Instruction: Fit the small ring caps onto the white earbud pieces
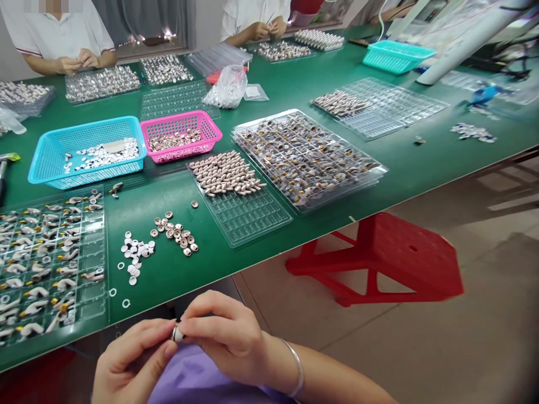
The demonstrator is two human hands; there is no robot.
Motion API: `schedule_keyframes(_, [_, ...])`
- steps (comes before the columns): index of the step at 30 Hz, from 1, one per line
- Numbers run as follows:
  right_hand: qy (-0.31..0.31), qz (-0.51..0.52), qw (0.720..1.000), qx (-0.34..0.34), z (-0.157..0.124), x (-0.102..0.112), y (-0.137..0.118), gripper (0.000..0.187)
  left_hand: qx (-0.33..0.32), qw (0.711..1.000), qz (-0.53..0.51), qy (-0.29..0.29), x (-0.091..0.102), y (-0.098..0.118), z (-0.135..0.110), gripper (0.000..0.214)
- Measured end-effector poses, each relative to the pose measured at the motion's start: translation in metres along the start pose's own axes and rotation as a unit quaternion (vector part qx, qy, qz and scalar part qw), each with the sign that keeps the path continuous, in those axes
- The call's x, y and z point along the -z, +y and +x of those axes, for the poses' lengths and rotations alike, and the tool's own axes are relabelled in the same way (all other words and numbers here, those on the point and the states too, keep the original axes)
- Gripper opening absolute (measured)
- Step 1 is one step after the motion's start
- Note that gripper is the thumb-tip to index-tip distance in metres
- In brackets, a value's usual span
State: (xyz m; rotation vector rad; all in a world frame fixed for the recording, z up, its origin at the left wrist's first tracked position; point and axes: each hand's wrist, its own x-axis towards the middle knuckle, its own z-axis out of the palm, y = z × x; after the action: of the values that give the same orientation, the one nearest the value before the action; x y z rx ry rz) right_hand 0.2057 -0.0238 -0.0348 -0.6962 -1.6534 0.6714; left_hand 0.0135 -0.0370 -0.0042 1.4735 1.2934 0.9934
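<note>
Just off the table's front edge, my left hand (137, 356) and my right hand (229, 334) meet over a small round white part with a dark rim (177, 334). Fingertips of both hands pinch it from either side, so much of it is covered. On the green table beyond lie a loose heap of white discs (137, 249) and a heap of beige cup-shaped caps (177, 231). To the left, a clear compartment tray (90, 264) carries rows of curved white-and-beige pieces with yellow bits.
A blue basket (46, 168) and a pink basket (214, 134) hold small parts. Right of them lie a tray of beige stems (252, 224) and stacked filled trays (309, 157). A red stool (415, 252) stands at the right. Two co-workers' hands (78, 60) (267, 28) work across the table.
</note>
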Motion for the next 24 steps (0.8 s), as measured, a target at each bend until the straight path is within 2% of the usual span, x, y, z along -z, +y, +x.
schedule_keyframes(17, [-0.005, -0.005, 1.0, 0.001, 0.0018, 0.002, -0.0015, 0.017, -0.128, 0.988, 0.082, -0.025, 0.0018, 0.0012, -0.0025, 0.03])
schedule_keyframes(24, [0.007, -0.015, 1.0, 0.014, 0.0008, -0.0003, -0.0015, 0.017, -0.145, 0.984, 0.102, -0.019, 0.0006, -0.0007, -0.0041, 0.03])
